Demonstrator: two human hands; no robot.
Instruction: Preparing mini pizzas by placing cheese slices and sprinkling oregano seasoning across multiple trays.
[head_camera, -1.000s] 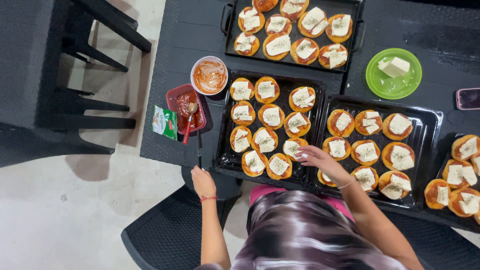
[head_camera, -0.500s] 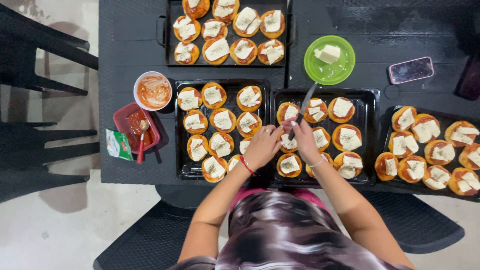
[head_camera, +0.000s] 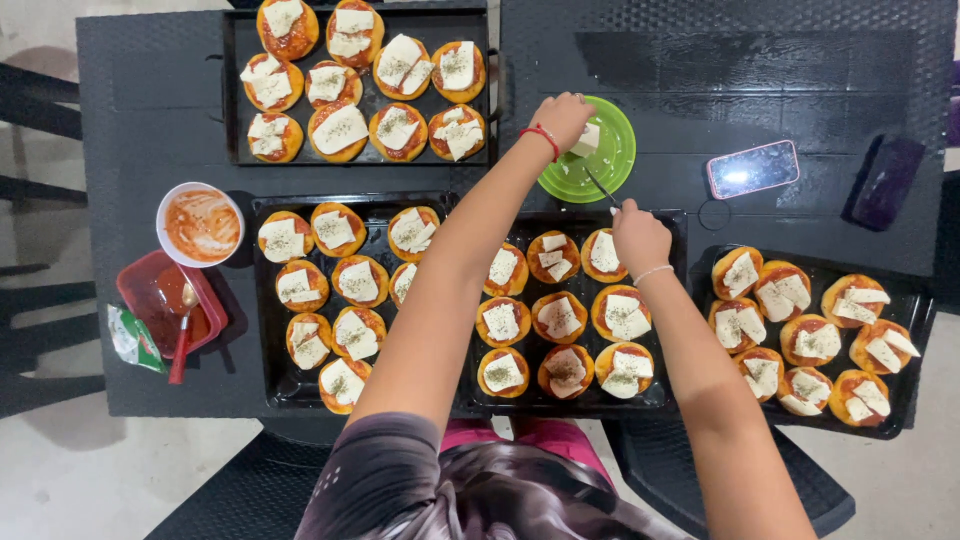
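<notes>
Black woven tabletop (head_camera: 160, 90): left hand (head_camera: 562, 117) pinching white cheese block (head_camera: 588, 138) on round green plate (head_camera: 610, 150), twelve o'clock; right hand (head_camera: 638, 236) closed around knife (head_camera: 603, 188). Risk: blade slipping toward fingers.

Black woven table (head_camera: 150, 100) on pale speckled floor (head_camera: 60, 470); dark chairs (head_camera: 40, 130) alongside.
</notes>
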